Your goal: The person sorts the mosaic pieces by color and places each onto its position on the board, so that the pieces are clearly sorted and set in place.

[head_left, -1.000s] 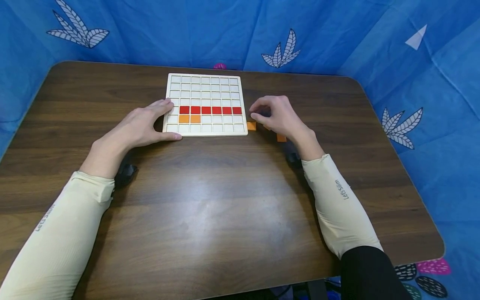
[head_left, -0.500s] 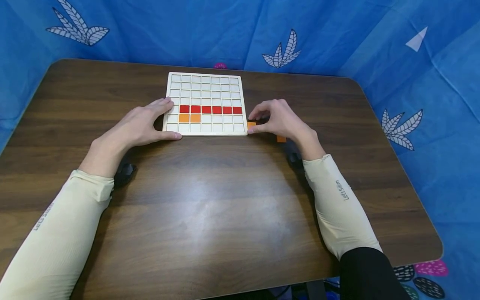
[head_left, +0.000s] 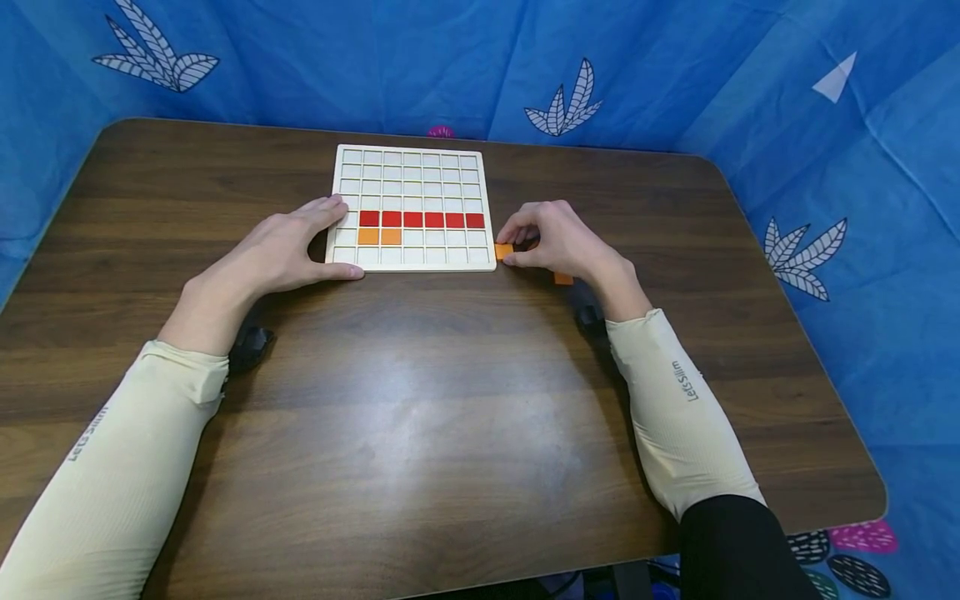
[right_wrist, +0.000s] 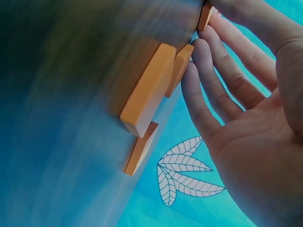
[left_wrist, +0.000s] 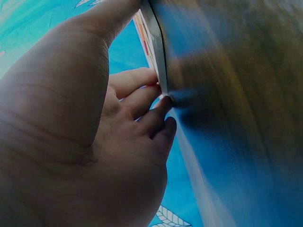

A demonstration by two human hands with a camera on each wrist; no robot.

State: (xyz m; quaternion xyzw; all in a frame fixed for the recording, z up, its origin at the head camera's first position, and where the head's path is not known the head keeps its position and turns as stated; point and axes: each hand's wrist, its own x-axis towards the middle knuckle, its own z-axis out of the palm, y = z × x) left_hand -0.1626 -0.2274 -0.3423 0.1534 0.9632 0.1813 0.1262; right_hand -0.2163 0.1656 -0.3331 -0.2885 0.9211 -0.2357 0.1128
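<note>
Cream "LetsSlim" sleeve (head_left: 678, 408) behind, right hand (head_left: 562, 237) pinches an orange tile (head_left: 504, 251). Splayed, left hand (head_left: 277, 247) touches edge of board (head_left: 412, 188); tabletop (head_left: 420, 417) stretches nearer.

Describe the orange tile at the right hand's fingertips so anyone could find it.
On the brown table, find the white gridded board. Beside its right edge, by the near corner, is the orange tile. Unlike its orange neighbours, it's pinched by the right hand.

From where I stand, the right hand (head_left: 561, 237) hides two orange tiles (right_wrist: 147, 90); the left sleeve's (head_left: 142, 467) lettering (head_left: 88, 435) looks blurred.
</note>
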